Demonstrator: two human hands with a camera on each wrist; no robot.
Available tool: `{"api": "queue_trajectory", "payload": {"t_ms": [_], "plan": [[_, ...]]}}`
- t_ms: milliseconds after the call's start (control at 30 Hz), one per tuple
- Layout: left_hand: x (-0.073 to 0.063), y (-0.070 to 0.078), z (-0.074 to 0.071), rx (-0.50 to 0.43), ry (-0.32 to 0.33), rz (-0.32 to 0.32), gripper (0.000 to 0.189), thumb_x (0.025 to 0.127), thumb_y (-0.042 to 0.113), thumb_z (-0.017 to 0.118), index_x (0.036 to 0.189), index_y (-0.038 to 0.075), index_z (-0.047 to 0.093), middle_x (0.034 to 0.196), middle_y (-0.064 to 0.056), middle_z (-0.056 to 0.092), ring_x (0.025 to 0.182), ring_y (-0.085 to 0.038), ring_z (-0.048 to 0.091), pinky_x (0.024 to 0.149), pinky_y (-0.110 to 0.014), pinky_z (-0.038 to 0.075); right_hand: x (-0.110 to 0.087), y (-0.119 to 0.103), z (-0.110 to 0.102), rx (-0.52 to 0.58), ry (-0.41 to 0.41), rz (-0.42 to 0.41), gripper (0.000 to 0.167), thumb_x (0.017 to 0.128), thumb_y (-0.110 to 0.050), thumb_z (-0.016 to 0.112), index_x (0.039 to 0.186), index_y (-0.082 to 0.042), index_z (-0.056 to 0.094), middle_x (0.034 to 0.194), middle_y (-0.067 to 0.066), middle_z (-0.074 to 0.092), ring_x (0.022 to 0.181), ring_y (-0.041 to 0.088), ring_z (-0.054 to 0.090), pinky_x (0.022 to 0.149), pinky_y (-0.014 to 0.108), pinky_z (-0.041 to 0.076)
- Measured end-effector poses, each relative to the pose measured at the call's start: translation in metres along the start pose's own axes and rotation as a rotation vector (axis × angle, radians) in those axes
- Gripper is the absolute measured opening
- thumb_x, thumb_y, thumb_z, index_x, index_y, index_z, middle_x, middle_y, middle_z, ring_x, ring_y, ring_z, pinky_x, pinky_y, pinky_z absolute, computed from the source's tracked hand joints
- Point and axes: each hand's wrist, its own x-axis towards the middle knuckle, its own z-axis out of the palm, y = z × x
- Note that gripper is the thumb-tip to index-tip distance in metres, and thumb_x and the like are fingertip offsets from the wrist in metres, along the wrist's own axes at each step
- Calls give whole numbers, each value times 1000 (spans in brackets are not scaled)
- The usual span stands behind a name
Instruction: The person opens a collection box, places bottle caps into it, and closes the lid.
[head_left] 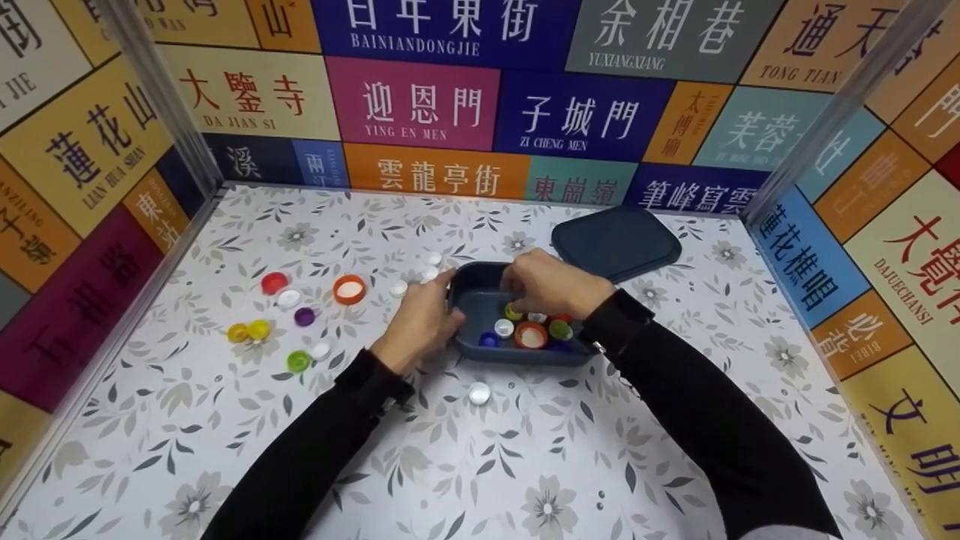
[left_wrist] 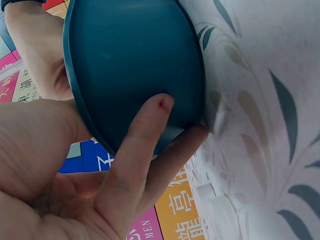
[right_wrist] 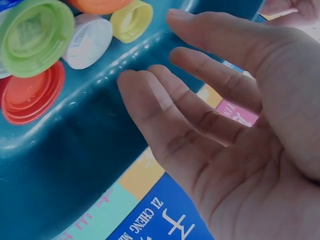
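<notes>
Box [head_left: 486,301] in left hand [head_left: 421,321], right hand [head_left: 556,283] relaxed

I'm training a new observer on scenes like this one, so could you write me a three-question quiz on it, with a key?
1. Seen from the person's side, where does the dark lid lie relative to the container?
A) underneath it
B) behind it, to the right
C) inside it

2. True or false: the right hand reaches inside the container, while the left hand is at its left end.

3. What colour is the lone cap on the patterned tabletop in front of the container, nearest the person?

Key: 1. B; 2. True; 3. White.
</notes>
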Motion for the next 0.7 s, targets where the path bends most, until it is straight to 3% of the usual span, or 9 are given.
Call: {"api": "queue_trajectory", "payload": {"t_ms": [167, 367, 700], "plan": [[1, 0, 0, 6, -2, 14, 77, 99, 7, 80, 172, 3, 55, 150, -31, 75, 130, -43, 76, 119, -54, 63, -7, -4, -2, 13, 51, -20, 30, 100, -11, 89, 127, 3, 85, 119, 22, 86, 109, 36, 82, 100, 53, 68], [0, -1, 0, -5, 12, 44, 75, 99, 6, 79, 170, -1, 55, 147, -32, 77, 125, -41, 79, 114, -52, 65, -26, -20, -2, 36, 91, 25, 48, 108, -31, 85, 147, -5, 79, 131, 22, 75, 113, 37, 75, 101, 53, 64], [0, 0, 0, 9, 9, 31, 75, 100, 8, 80, 170, -1, 55, 151, -31, 75, 134, -41, 77, 116, -53, 64, -61, -42, 1, 55, 196, -9, 62, 106, -46, 86, 158, -16, 73, 140, 15, 71, 120, 33, 73, 105, 51, 63]]}}
